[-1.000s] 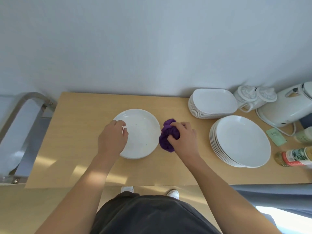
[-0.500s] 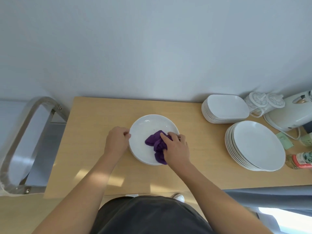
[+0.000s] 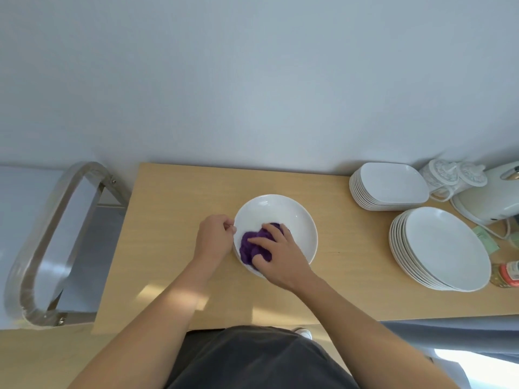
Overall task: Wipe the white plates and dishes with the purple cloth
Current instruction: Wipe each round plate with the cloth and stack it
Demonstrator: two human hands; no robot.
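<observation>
One white plate (image 3: 280,214) on the counter (image 3: 174,197), rim pinched by left hand (image 3: 214,237) fingers, purple cloth (image 3: 248,245) (bunched) gripped by right hand (image 3: 283,258).

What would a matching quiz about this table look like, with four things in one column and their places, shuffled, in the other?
Things:
1. purple cloth
2. left hand
3. stack of square dishes
4. stack of round plates

Places:
A. back right, near the wall
B. grips the left rim of the shallow white bowl
C. in the bowl, under the right hand
D. right side, nearer the front edge of the table

Pairs: 1-C; 2-B; 3-A; 4-D.
</observation>
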